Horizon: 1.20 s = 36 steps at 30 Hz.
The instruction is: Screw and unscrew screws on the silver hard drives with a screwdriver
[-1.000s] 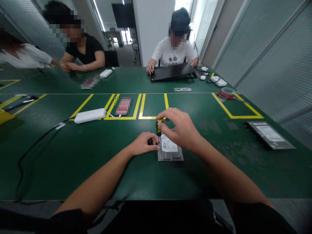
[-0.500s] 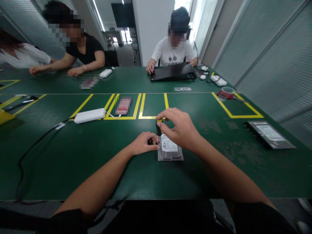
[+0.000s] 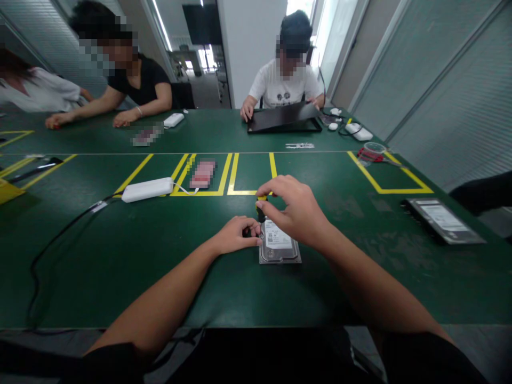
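Note:
A silver hard drive [image 3: 282, 252] with a white label lies flat on the green table in front of me. My right hand [image 3: 294, 205] grips a short screwdriver [image 3: 261, 209] by its black and yellow handle. The screwdriver stands upright over the drive's left edge; its tip is too small to make out. Curled against that same edge is my left hand [image 3: 240, 234], its thumb and fingers steadying the drive close to the screwdriver's shaft. My right hand hides the upper right part of the drive.
Another hard drive [image 3: 450, 220] lies to the right. Beyond it stands a clear round container [image 3: 372, 153] with red-handled tool beside. At left a white power adapter [image 3: 147, 190] trails a black cable. Across the table, a co-worker handles a black panel [image 3: 284, 118]; two others sit left.
The screwdriver handle has turned, showing more yellow, while my hands and the drive stay in place. A dark shape has come into view at the right edge.

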{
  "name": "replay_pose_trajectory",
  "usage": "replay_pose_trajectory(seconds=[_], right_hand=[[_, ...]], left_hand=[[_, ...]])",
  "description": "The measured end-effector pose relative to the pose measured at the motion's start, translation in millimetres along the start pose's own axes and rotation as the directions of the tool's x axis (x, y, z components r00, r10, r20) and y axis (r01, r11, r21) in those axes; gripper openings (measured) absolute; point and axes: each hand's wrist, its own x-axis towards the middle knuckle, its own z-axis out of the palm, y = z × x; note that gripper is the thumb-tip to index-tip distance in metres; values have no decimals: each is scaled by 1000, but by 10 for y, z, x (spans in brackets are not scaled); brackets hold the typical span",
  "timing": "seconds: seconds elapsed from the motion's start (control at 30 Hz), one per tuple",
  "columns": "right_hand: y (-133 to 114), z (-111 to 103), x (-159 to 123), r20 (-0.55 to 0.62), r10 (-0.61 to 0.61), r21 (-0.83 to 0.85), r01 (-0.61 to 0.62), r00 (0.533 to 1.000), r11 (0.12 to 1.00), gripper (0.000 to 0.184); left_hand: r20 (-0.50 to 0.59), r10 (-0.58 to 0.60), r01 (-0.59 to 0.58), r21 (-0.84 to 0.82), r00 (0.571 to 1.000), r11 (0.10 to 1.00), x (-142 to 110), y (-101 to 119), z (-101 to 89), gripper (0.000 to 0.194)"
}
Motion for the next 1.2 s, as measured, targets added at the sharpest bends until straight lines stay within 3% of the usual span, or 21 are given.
replay_pose_trajectory(seconds=[1.2], right_hand=[[-13, -6, -2, 20, -4, 1, 4, 1000, 1000, 14]], left_hand=[[2, -11, 11, -8, 1000, 1000, 4, 25, -5, 28]])
